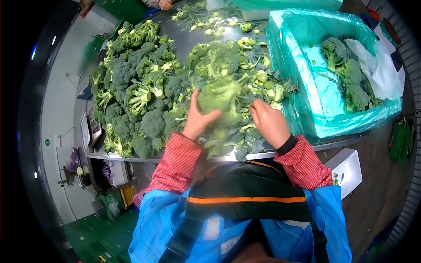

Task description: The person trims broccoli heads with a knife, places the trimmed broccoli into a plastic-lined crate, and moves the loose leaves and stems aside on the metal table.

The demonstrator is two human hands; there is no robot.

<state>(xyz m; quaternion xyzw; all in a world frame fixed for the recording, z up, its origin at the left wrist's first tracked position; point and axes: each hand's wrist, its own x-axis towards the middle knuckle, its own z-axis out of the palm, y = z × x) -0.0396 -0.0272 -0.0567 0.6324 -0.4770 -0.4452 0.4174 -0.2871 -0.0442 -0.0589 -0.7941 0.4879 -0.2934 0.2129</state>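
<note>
Blurred by motion, a broccoli head point(221, 94) with its pale branching stem side up lies between my two hands over the table's front part. My left hand point(199, 117) is at its left side, thumb and fingers spread apart. On the right, my right hand point(269, 122) has its fingers pressed together near the broccoli's edge; whatever they pinch is too small to name. Heaped broccoli heads point(153, 122) lie to the left of my left hand. Cut stem pieces and leaves point(263, 81) are scattered behind and around my right hand.
A crate lined with green plastic point(298, 74) stands at the right, holding broccoli pieces point(351, 81) and a white bag point(372, 65). Another person's hand point(165, 4) shows at the table's far edge. Below the table's right side is a white box point(346, 171).
</note>
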